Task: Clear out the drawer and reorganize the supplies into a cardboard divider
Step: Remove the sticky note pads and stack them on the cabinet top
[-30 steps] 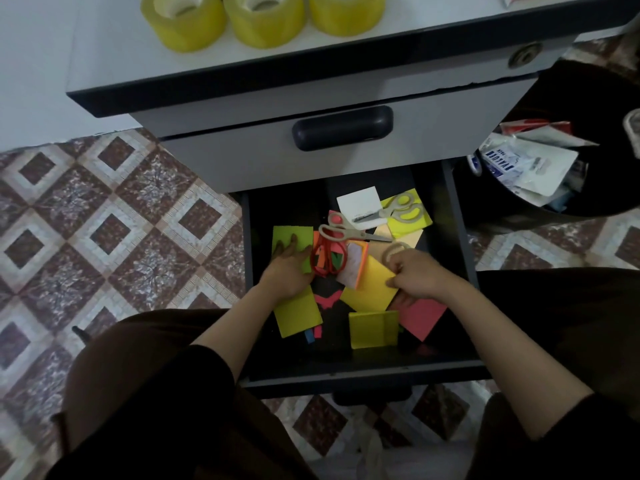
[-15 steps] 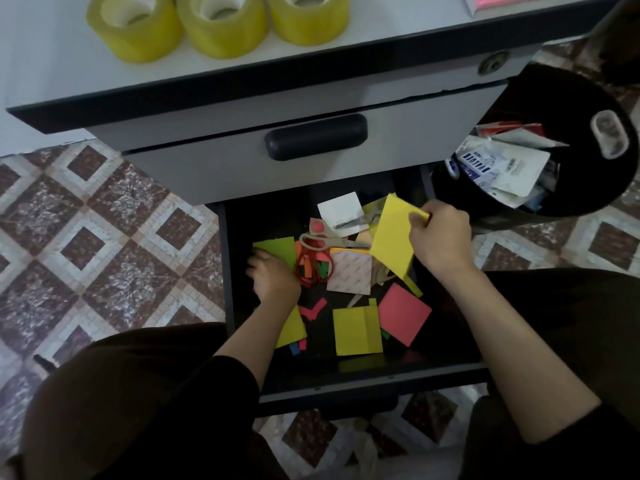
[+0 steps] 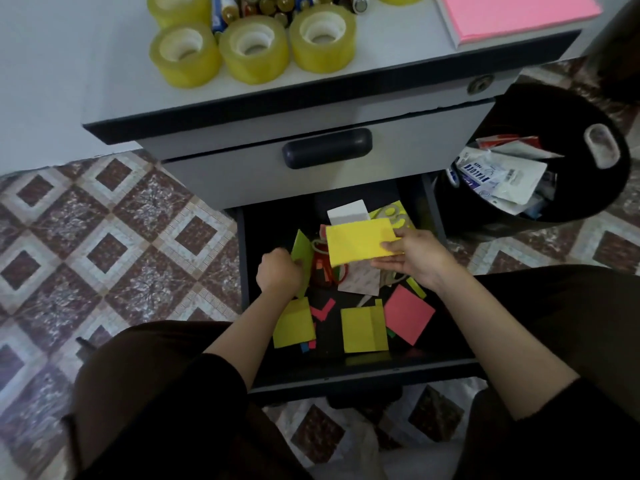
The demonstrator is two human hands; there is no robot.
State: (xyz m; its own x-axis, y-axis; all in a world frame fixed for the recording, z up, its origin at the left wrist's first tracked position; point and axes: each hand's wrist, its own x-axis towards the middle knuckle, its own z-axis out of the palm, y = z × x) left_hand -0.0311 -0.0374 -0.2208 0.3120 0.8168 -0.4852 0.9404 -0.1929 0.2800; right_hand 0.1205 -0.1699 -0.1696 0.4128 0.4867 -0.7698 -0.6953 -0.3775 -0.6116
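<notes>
- Emptying the drawer (image 3: 363,379): pulled open low down, loose paper strewn across its floor; no divider anywhere in view.
- Pinching a yellow sheet (image 3: 356,242) with the right hand (image 3: 415,258), thumb on top and fingers beneath, held roughly flat above the heap and clear of the drawer floor.
- Gripping, it seems, a green sheet (image 3: 300,251) by its edge with the left hand (image 3: 278,275), fingers curled, the sheet tipped up on end near the left wall.
- Lying underneath: red scissors (image 3: 325,270), a pink sheet (image 3: 408,313), more yellow sheets, small scraps.
- Standing on the surface (image 3: 398,53) above: tape rolls (image 3: 254,51) and a pink pad (image 3: 512,15).
- Judged well short of done, with much left inside and no sorting begun.
- Next, probably: lifting both sheets out past the upper drawer front (image 3: 242,174) without creasing them, laying them on the surface, then reaching back in for the scissors by the handles.
</notes>
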